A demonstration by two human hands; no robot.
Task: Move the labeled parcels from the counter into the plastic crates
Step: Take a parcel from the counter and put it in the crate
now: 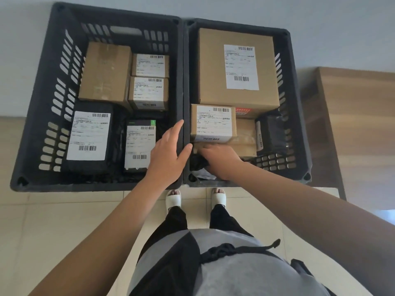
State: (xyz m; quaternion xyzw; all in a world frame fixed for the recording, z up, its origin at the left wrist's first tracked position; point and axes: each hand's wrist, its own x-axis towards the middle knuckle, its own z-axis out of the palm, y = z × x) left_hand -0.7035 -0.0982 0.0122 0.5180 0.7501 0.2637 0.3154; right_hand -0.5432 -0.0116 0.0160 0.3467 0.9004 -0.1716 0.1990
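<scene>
Two dark plastic crates stand side by side: the left crate [36,116] and the right crate [297,124]. The left crate holds brown boxes [105,71] and black bagged parcels [88,135] with white labels. In the right crate lie a large labeled box [237,67], a small labeled box [212,122] and a black parcel [271,133]. My left hand [168,154] rests flat on the rims between the crates, fingers apart. My right hand [220,161] reaches into the right crate's near left corner, fingers closed on a black bagged parcel [198,162], partly hidden.
A wooden counter [359,124] stands to the right of the crates. Pale tiled floor [64,221] lies below, with my feet in white slippers [173,199] just in front of the crates. A grey wall is behind.
</scene>
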